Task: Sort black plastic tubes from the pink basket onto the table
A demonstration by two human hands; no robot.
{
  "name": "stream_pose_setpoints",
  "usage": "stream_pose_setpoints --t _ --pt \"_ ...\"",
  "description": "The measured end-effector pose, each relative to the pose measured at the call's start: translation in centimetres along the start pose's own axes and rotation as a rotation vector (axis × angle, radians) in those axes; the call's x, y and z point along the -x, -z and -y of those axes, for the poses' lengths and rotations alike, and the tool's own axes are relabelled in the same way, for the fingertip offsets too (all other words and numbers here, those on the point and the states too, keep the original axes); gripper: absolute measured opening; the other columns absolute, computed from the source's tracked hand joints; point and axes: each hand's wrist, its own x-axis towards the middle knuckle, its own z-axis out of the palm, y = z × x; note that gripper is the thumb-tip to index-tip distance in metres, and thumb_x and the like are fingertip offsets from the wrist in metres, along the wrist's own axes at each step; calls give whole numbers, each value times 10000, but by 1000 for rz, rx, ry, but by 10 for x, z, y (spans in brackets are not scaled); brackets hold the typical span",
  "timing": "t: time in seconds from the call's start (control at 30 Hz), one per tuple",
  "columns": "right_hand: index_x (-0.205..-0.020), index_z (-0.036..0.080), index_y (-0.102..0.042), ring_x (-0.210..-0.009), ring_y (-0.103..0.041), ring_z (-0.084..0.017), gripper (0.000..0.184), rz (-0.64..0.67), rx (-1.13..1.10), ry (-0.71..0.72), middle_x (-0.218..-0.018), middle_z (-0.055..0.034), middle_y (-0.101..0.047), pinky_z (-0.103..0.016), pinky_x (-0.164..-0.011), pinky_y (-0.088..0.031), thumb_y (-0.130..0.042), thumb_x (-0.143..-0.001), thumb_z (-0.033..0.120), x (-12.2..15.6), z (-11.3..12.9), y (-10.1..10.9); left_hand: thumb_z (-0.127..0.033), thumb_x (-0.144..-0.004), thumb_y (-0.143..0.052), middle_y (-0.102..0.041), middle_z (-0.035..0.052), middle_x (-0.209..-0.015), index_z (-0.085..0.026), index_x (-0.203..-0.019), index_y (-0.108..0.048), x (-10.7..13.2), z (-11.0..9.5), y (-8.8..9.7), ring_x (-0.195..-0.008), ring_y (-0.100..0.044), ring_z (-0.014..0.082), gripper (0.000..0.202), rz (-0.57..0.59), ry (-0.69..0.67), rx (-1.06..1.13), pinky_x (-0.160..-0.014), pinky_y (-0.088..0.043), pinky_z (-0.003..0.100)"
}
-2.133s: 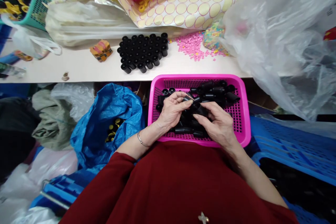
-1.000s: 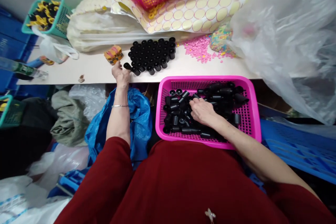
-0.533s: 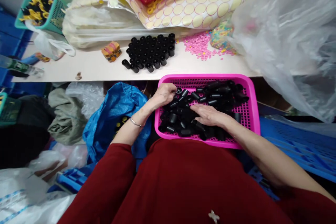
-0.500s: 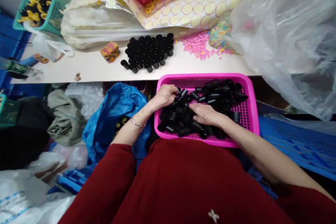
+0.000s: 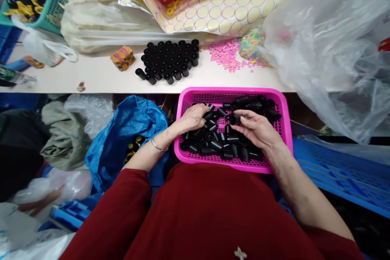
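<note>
White tabletop (image 5: 100, 79) beyond the grip. Right hand (image 5: 256, 129) closed around black tube (image 5: 235, 119); left hand (image 5: 192, 118), hold cannot be told. Beneath both, pink basket (image 5: 234, 89) containing loose black parts (image 5: 216, 145). Outward left, blue sack (image 5: 99, 154) containing yellow pieces (image 5: 131, 146).

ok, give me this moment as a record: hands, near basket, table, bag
left hand: inside near basket, fingertips at small black part; grip unclear
right hand: holds black cylinder over basket
near basket: pink, loose black pieces inside
table: standing black cylinders, pink beads, orange block
blue bag: left of basket, open, yellow pieces visible inside
</note>
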Motion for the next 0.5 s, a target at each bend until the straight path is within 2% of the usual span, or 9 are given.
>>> stream_pose_setpoints --t 0.17,0.23,0.3,0.37,0.43,0.5 --pt "-869 256 -787 -669 -690 -100 359 -34 -45 -56 -824 18 -742 -203 -608 -605 -973 -591 385 8 -11 3 -225 -877 -593 -680 93 -954 -150 -919 -704 0 -26 -2 -947 -619 238 141 123 -17 -92 -857 -477 353" --pt "-888 262 -787 -687 -700 -108 346 -28 -34 -48 -840 17 -750 -220 -634 -612 -963 -613 376 11 -14 3 -273 -892 -624 -677 118 -1003 -133 -951 -714 2 -36 -8 -1011 -610 266 176 206 -9 -162 -862 -472 369" --pt "-896 264 -784 -716 -712 -119 347 -21 -21 -32 -861 15 -755 -247 -676 -623 -960 -616 369 12 -16 2 -225 -874 -629 -667 141 -1044 -119 -932 -712 3 -43 -13 -1054 -594 289 147 269 17 -234 -861 -464 386" --pt "-905 260 -781 -717 -710 -121 354 -13 -13 -8 -863 14 -754 -262 -690 -625 -957 -620 375 14 -18 1 -153 -847 -610 -658 140 -1058 -118 -912 -698 4 -44 -16 -1064 -581 289 116 259 16 -238 -871 -455 399" --pt "-927 258 -779 -707 -705 -123 364 -3 -12 29 -854 12 -750 -274 -682 -627 -945 -637 403 15 -19 0 -131 -818 -621 -651 108 -1014 -122 -935 -672 5 -41 -16 -1000 -582 255 128 205 0 -108 -862 -454 391" --pt "-957 267 -779 -704 -703 -127 382 -2 -14 83 -843 13 -747 -283 -671 -631 -933 -654 438 16 -20 -1 -162 -801 -660 -624 48 -908 -133 -953 -638 7 -38 -13 -868 -571 194 157 157 13 188 -801 -461 348"
